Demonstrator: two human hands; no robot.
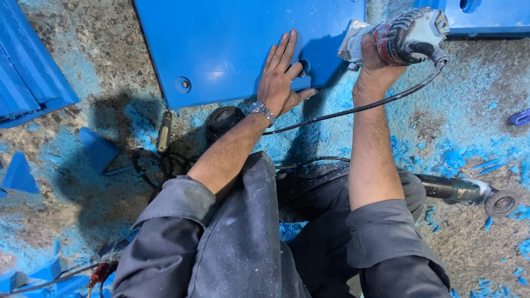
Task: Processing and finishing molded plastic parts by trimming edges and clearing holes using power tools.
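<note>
Head view: I look down past my knees at a concrete floor (88, 209) dusted with blue shavings.
Left hand: my left hand (282, 77) lies flat on the blue plastic panel (232, 38), fingers spread and straight, gripping nothing. My index finger sits just beside a small round hole near the panel's lower edge.
Wrist: a metal wristwatch (261, 110) is on my left wrist.
Right hand: my right hand (371, 63) is wrapped tight around the body of a red and grey power tool (406, 34), fingers closed on it.
Tool position: the power tool is held up off the floor at the right edge of the panel, its pale front end against or very near that edge; I cannot tell whether it touches.
Cable: a black cable (342, 110) runs from the back of the tool, down and left beneath my left forearm.
Panel: it lies on the floor in front of me, with a second round hole (183, 84) towards its lower left corner.
Second tool: an angle grinder (466, 192) lies on the floor beside my right knee, its disc pointing right.
Left of the panel: a tool with a worn handle (163, 131) lies on the floor near the panel's corner.
Offcuts: blue wedge-shaped pieces (98, 148) lie on the floor at left.
Clothing: grey work sleeves (176, 198), rolled above both elbows.
</note>
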